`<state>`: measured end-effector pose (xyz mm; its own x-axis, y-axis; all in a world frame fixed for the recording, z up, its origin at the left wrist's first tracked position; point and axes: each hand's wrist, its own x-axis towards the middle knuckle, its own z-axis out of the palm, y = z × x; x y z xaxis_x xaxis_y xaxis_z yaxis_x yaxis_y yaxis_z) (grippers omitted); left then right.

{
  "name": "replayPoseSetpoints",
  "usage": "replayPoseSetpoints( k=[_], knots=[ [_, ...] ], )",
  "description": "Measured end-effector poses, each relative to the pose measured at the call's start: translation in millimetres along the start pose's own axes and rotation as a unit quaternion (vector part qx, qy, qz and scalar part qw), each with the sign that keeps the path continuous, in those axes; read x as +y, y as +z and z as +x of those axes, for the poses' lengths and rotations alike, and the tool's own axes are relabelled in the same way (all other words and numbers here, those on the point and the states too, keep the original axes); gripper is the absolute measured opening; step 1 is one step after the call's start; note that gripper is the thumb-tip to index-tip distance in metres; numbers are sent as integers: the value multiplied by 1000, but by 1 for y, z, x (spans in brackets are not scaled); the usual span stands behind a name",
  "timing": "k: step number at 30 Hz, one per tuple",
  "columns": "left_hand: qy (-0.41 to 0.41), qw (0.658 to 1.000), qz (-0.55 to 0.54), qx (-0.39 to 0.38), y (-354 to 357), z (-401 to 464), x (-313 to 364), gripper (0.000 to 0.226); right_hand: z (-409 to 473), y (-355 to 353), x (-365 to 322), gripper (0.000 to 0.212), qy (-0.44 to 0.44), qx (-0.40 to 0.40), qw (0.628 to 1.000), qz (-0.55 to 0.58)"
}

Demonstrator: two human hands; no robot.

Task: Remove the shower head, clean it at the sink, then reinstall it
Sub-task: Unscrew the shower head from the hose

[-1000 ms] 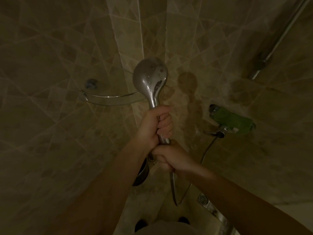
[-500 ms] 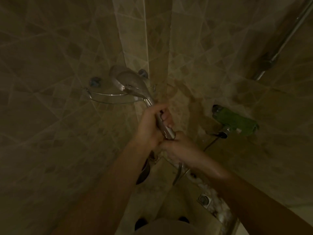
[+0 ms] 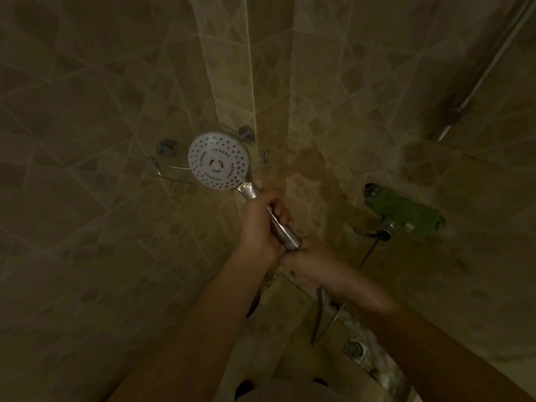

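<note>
Head view: left hand (image 3: 261,230) grips shower head (image 3: 219,161) handle; right hand (image 3: 309,264) grips its base.
Handling: probably light, rigid, slippery chrome; hold mid-handle.

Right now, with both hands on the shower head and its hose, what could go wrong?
1. The shower head handle is shiny metal and possibly wet; the left hand could lose its grip while the right hand works at the hose joint.
2. The head sits close to the corner shelf and might knock it.
3. The light is dim, so the joint is hard to see.
</note>
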<state>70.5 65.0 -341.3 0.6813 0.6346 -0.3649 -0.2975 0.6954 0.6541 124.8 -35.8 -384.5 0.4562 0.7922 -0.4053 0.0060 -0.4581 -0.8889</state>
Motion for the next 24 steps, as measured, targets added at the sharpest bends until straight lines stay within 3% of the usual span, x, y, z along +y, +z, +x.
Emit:
replayPoseSetpoints(
  k=[3, 5, 7, 9, 11, 13, 15, 17, 21, 24],
  knots=[
    [-67, 987, -62, -135, -10, 0, 5, 39, -3, -5, -1, 33, 118, -182, 965, 146],
    [-79, 989, -46, -119, -7, 2, 3, 43, -5, -4, -1, 39, 130, -192, 958, 169],
    [-50, 999, 22, -1, 2, 5, -5, 45, -8, 0, 0, 37, 87, -98, 986, 99],
    [26, 985, 97, 143, 8, 6, -16, 37, -11, 4, 0, 28, -20, 52, 998, -40],
    [58, 978, 101, 175, 6, 7, -21, 30, -10, 3, 3, 27, -85, 126, 984, -96],
    [22, 996, 36, 79, 0, 6, -18, 30, -11, -4, 1, 23, -72, 87, 990, -88],
    [-15, 998, -15, -60, -7, 3, -10, 29, -11, -13, 1, 30, 8, -25, 999, 28],
    [-26, 988, -17, -149, -9, -1, -4, 23, -12, -15, 0, 42, 86, -142, 977, 133],
    [-74, 978, -27, -193, -1, -8, 1, 38, -14, -12, -1, 39, 111, -242, 948, 176],
    [-55, 992, 57, -96, 13, -9, 0, 51, -13, -10, 2, 30, 88, -171, 966, 173]
  ],
)
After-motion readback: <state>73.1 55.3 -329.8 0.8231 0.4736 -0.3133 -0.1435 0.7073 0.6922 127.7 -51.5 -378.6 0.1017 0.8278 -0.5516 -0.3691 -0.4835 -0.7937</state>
